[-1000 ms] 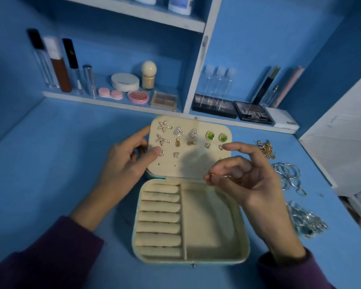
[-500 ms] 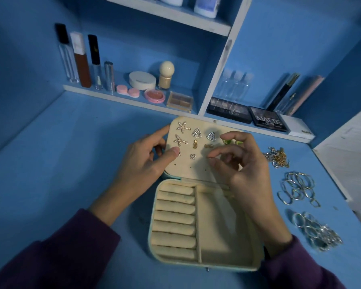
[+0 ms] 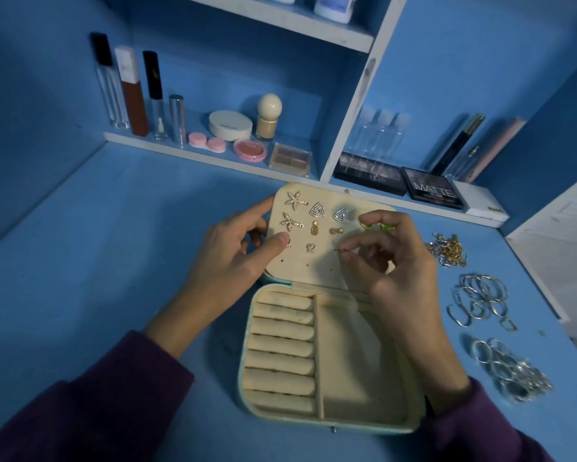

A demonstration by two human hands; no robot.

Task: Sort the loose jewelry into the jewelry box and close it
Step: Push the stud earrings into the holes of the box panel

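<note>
A cream jewelry box [image 3: 357, 371] lies open on the blue desk, its lid [image 3: 317, 261] tilted back. Several earrings are pinned in the lid, among them starfish [image 3: 294, 200], triangles [image 3: 317, 209] and pineapples [image 3: 315, 227]. My left hand [image 3: 237, 255] grips the lid's left edge, thumb on its face. My right hand [image 3: 394, 258] pinches a small stud earring [image 3: 340, 250], post pointing at the lid, and covers the lid's right part. Loose jewelry lies right of the box: a chain tangle [image 3: 447, 250], hoop earrings [image 3: 480, 298] and silver rings [image 3: 510, 371].
A low shelf at the back holds cosmetics: tall tubes [image 3: 130, 91], a white compact [image 3: 230, 125], a pink blush [image 3: 249, 150] and dark eyeshadow palettes [image 3: 432, 192]. A white divider [image 3: 357, 95] splits the shelf. A white surface [image 3: 564, 235] borders the desk at right.
My right hand has moved from above the tray up to the lid, carrying the small earring. My left hand has kept its hold on the lid. The camera view has shifted.
</note>
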